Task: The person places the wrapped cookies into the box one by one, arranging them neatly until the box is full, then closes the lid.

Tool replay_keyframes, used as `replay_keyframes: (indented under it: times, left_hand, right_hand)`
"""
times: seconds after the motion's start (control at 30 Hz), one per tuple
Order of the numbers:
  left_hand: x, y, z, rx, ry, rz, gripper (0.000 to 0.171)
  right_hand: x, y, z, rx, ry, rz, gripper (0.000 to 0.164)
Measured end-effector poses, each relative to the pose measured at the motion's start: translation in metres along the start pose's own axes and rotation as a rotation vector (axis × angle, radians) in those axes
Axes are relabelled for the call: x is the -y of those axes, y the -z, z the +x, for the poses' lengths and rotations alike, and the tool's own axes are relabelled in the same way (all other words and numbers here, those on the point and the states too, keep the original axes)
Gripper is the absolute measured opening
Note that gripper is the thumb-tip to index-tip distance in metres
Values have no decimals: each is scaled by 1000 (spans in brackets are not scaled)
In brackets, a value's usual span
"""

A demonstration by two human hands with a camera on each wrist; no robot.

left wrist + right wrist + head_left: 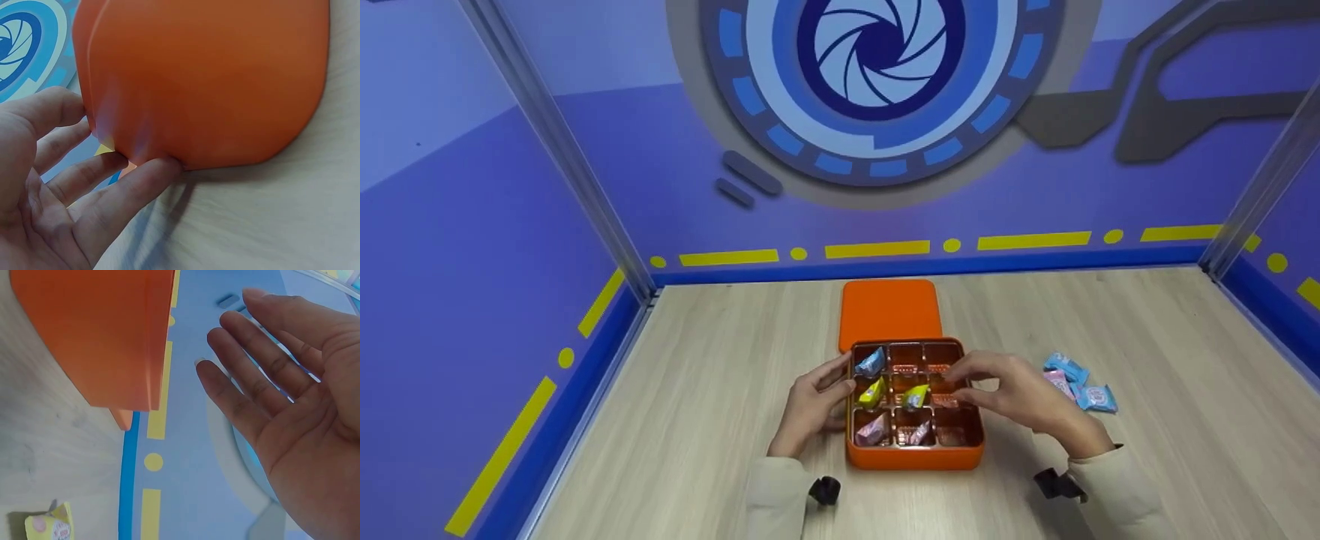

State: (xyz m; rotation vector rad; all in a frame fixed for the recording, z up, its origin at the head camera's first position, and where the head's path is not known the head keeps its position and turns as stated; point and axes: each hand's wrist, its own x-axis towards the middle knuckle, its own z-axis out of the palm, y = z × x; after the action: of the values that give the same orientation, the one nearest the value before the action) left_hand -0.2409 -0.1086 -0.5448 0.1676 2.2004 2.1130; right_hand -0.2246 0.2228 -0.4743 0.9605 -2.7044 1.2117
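Observation:
An orange box [915,458] with several square compartments stands on the table. A blue-wrapped candy [870,363] lies in its back left compartment. Yellow-wrapped candies [871,393] fill the middle left and centre ones, and pink-wrapped candies [872,430] the front left and front middle ones. My left hand [808,409] holds the box's left side, thumb at the rim and fingertips against the orange wall [208,84]. Over the right column hovers my right hand [1020,394], thumb and forefinger apart. The right wrist view shows no candy in that hand's extended fingers [259,382].
Behind the box lies an orange lid [891,311]. Blue and pink candies [1097,398] are piled on the table right of my right hand. A yellow-wrapped candy [49,526] shows low in the right wrist view. Blue-purple walls [810,225] enclose the table at the back and sides.

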Motion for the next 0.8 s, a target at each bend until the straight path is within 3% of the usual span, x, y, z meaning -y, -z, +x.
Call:
replay_keyframes:
  times: [0.23,0.5,0.8]
  left_hand:
    - [-1,0,0,-5,-15,6,49]
    - [-2,-1,-1,-7,15,7,47]
    - [1,-1,1,-9,-11,18,47]
  right_hand:
    - [-3,5,-2,-44,49,-26,19]
    - [-8,10,-5,-72,36,-21,21]
    - [-15,12,-11,-97,31,-33,23]
